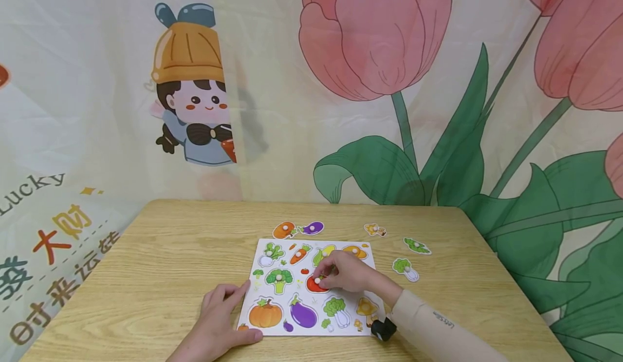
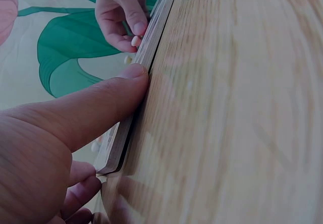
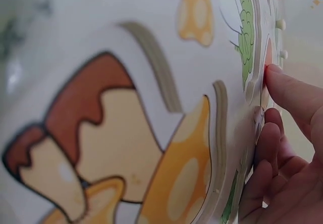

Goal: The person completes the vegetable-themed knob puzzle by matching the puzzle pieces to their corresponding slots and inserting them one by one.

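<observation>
Wooden table [image 1: 146, 275] carries puzzle board [image 1: 340, 245] holding pumpkin [image 1: 265, 315], eggplant [image 1: 304, 313], broccoli. Right hand [image 1: 343, 272] pinches tomato piece [image 1: 311, 284] knob; left hand [image 1: 219, 318] flat, fingers straight, bracing the board's edge.

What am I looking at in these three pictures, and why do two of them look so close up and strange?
There is no machine here: a person works with two bare hands and wears three cameras. The wide picture comes from a camera on the head, looking down at a wooden table. The two odd close-ups come from cameras strapped to each wrist, so they see the work sideways from very near.

On the table lies a vegetable puzzle board. The left hand rests at its left edge, thumb pressed against the side. The right hand has its fingers at a red tomato piece with a small white knob, sitting in the board. Loose pieces lie beyond the board, among them an orange piece, a purple piece and a green piece.
</observation>
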